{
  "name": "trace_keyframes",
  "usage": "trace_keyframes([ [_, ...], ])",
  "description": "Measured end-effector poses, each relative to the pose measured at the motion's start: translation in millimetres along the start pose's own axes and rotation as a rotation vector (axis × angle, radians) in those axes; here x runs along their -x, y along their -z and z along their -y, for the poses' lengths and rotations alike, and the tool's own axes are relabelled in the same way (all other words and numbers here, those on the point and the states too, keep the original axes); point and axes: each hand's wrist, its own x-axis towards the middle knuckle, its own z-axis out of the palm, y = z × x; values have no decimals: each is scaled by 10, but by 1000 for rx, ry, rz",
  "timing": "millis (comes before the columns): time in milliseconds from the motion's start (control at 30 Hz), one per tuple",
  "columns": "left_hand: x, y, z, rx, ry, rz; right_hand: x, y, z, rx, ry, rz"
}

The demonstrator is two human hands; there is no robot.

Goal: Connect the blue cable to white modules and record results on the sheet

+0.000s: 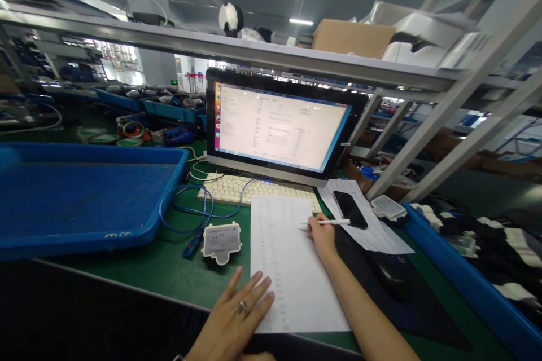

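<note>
A white printed sheet (288,259) lies on the green bench in front of me. My left hand (237,316) rests flat on its near left edge, fingers spread, a ring on one finger. My right hand (322,234) grips a white pen (332,222), its tip on the upper right of the sheet. A small white module (221,241) with a blue cable (186,220) sits left of the sheet. Behind it are a pale keyboard (228,187) and a lit monitor (277,127).
A large blue tray (80,197) fills the left. A black phone (349,208) lies on a second paper at right, with a black mouse (387,276) on a dark mat. A blue bin (466,287) of parts runs along the right edge. Slanted rack struts (444,118) rise behind.
</note>
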Motion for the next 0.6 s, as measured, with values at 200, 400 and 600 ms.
trace_keyframes([
  [200, -55, 244, 446, -263, 435, -20, -124, 329, 82, 106, -75, 85],
  [400, -125, 272, 772, -171, 640, 201, -221, 731, 109, 397, -89, 140],
  [600, -228, 454, 699, 42, 853, 176, -243, 838, -29, 623, -104, 306],
])
